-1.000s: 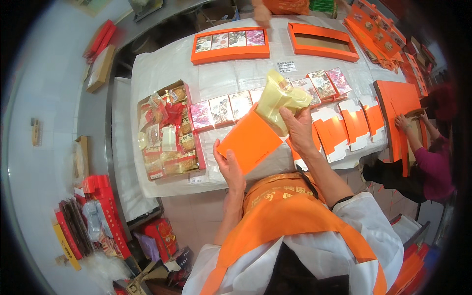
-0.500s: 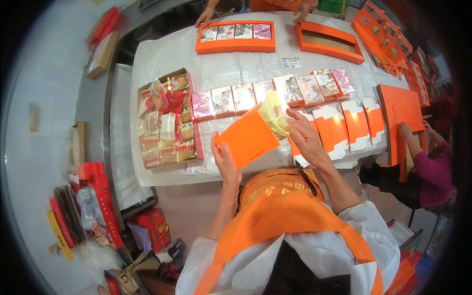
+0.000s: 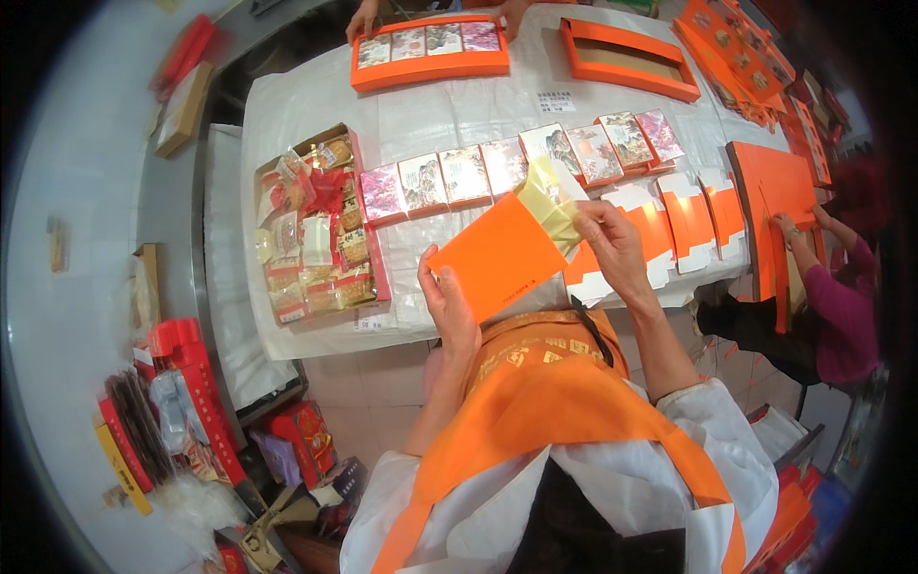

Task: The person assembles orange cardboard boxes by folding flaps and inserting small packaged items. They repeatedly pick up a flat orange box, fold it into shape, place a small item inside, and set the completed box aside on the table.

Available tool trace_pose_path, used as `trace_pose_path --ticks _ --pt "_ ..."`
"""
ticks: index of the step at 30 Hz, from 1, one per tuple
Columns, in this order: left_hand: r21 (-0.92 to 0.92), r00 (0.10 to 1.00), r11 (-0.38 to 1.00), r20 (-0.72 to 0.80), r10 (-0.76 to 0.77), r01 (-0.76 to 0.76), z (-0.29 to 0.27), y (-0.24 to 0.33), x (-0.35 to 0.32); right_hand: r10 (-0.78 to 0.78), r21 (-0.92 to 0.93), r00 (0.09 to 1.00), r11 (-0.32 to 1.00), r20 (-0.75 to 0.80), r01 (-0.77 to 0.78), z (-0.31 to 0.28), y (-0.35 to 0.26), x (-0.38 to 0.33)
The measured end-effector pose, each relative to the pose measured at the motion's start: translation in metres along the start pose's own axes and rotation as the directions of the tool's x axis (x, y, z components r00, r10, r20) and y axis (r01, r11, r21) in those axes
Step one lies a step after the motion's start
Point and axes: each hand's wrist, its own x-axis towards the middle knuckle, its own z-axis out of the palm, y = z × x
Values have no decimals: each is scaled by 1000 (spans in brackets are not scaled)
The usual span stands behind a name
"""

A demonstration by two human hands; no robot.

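Lower now, my right hand (image 3: pixel 612 244) pinches the yellow liner (image 3: pixel 553 196) into the orange sleeve (image 3: pixel 497 253) — left hand (image 3: pixel 449 301) clamping it — next, I'd judge, seat it square.

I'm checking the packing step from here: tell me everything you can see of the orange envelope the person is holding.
The orange envelope is a flat, plain orange sleeve, seemingly of card, held tilted above the table's near edge. The left hand grips its lower corner; the right hand holds the upper end, where a glossy yellow-gold packet sticks out of the opening. A small line of print sits near its lower edge. It looks clean and unbent.
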Motion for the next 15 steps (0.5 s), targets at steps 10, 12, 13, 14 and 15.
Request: trace_pose_path --ticks 10,12,13,14,15 --pt "-49 990 991 -66 -125 122 5 -2 -3 61 42 993 997 98 -66 11 -1 -12" --pt "-51 989 990 -59 -138 135 7 -1 -6 97 20 957 994 272 -107 2 -6 -7" --pt "-51 991 991 -47 -128 126 10 -2 -9 189 -75 924 982 333 -174 0 -8 -6" --pt "-59 990 989 -25 -135 134 12 -2 -10 264 -164 881 963 392 -216 -1 -10 -5" --pt "-62 991 990 -41 -127 124 13 -3 -10 385 -286 823 916 417 -283 1 -12 -4"
